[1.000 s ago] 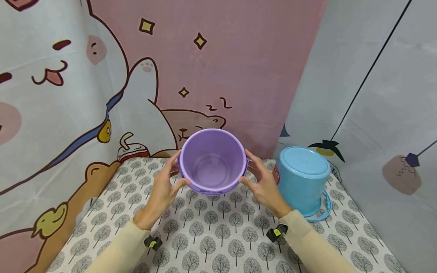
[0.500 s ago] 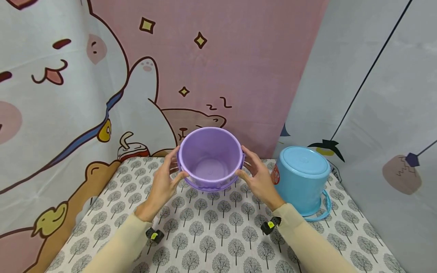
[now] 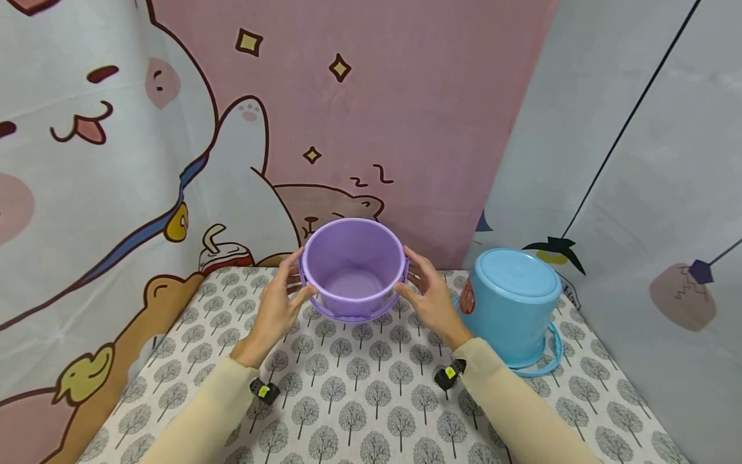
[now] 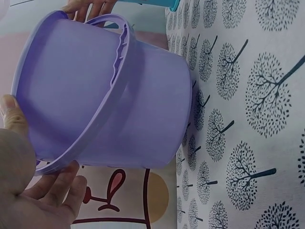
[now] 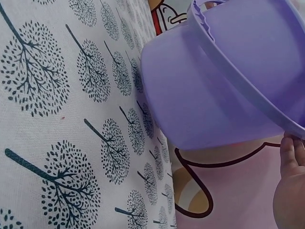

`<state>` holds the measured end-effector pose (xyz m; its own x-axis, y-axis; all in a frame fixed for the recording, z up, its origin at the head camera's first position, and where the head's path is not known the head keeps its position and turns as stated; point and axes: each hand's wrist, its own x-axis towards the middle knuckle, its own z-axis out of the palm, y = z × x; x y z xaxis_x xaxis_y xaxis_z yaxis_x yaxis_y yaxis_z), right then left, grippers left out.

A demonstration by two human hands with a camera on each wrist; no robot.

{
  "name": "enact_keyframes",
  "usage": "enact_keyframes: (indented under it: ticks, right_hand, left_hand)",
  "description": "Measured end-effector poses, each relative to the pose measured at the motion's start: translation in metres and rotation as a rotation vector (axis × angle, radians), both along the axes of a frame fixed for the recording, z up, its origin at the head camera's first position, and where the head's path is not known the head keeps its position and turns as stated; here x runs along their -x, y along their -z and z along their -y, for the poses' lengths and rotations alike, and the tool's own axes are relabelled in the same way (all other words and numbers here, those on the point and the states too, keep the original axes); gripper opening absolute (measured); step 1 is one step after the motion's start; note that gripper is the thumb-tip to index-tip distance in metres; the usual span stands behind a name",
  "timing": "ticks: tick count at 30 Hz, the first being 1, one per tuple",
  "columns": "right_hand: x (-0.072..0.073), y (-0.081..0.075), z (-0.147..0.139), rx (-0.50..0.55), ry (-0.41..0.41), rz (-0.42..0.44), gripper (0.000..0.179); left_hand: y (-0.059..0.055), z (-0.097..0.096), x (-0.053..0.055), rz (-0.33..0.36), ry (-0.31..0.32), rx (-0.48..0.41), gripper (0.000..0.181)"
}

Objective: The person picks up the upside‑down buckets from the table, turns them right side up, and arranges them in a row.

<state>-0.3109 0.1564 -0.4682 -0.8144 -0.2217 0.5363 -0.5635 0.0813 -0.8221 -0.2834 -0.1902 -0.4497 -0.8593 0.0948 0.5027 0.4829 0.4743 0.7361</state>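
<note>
Both hands hold a purple plastic bucket [image 3: 353,248] in the middle of the head view, one at each side. Its mouth tips toward me, and the inside shows bare. My left hand [image 3: 275,314] has its thumb at the rim and its fingers behind the left side. On the opposite side my right hand [image 3: 431,306] grips likewise, thumb near the rim. The bucket's handle [image 4: 102,112] hangs down across the near side in the left wrist view. Its base is close over the tablecloth in both wrist views; I cannot tell whether it touches.
An upside-down light blue bucket [image 3: 513,309] stands at the right, beyond my right forearm, its handle [image 3: 547,364] lying on the table. A tree-print tablecloth [image 3: 348,412] covers the table. Cartoon-printed cloth [image 3: 406,96] hangs behind and at both sides.
The purple bucket has shifted slightly left, and its mouth tips less toward me. Its handle shows more below the rim. My right hand has moved left with it; the left hand has barely moved.
</note>
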Motion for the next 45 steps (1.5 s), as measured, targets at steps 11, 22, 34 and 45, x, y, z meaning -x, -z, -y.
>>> enact_keyframes:
  ticks: [11,22,34,45]
  right_hand:
    - [0.011,0.001,0.007,0.001,0.016,0.033,0.085]
    - [0.014,0.003,0.017,0.002,0.022,0.057,0.078]
    - [0.012,0.003,0.028,-0.008,0.045,0.124,0.077]
    - [0.011,0.008,0.033,-0.047,0.034,0.103,0.082]
  left_hand:
    - [0.004,0.005,0.008,0.076,-0.003,0.003,0.089]
    - [0.005,0.012,0.015,0.112,-0.018,-0.001,0.081]
    - [0.011,0.022,0.016,0.119,-0.04,0.021,0.075]
    - [0.016,0.032,0.015,0.098,-0.03,0.052,0.075]
